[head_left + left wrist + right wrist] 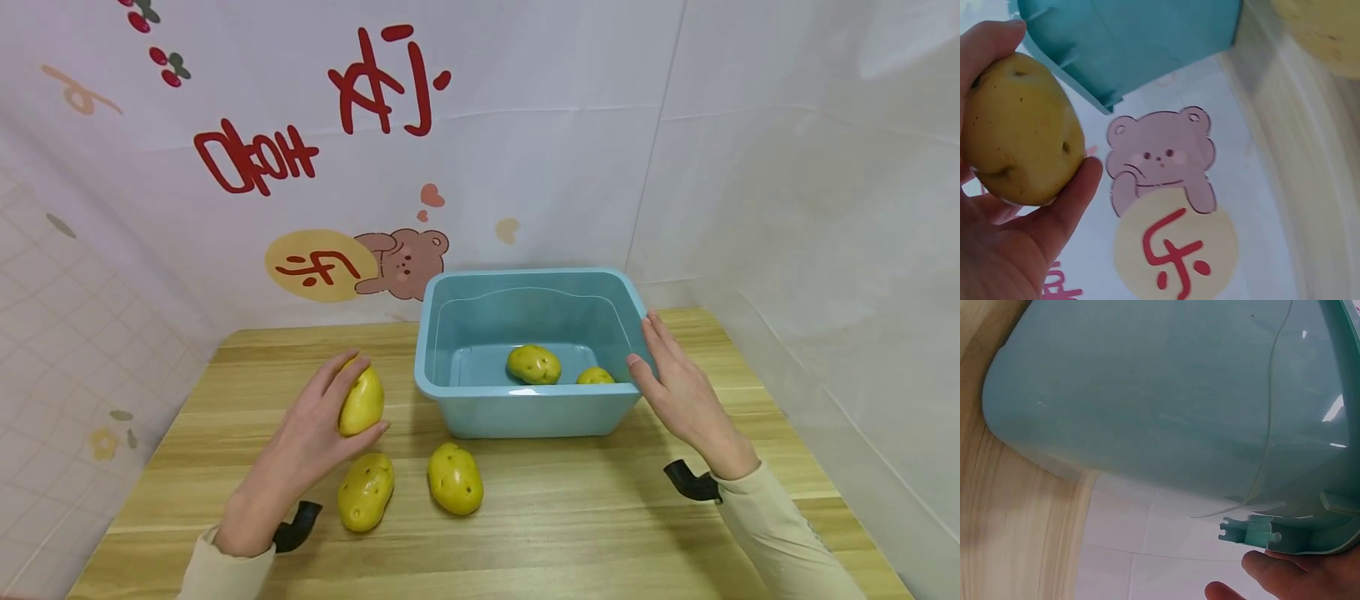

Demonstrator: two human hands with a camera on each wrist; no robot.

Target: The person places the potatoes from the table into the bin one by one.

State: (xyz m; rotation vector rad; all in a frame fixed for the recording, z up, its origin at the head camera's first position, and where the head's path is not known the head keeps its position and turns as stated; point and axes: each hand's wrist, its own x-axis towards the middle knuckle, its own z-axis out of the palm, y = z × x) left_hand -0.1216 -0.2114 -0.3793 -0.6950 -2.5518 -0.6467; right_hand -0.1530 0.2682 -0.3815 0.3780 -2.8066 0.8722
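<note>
My left hand (311, 425) grips a yellow potato (363, 402) left of the blue plastic bin (536, 414), thumb on one side and fingers curled over the other. The left wrist view shows that potato (1025, 134) close up, dotted with small dark pits. My right hand (686, 396) rests against the bin's right rim with its fingers fairly straight and the thumb at the front corner. Two fingertips show under the rim in the right wrist view. Inside the bin lie a potato (534, 365) and another potato (596, 376), partly hidden by the front wall.
Two more potatoes lie on the wooden table (555, 517): one potato (366, 492) just below my left hand, the other potato (455, 478) in front of the bin. Behind the bin stands a white printed backdrop (525, 125) with a bear and red characters.
</note>
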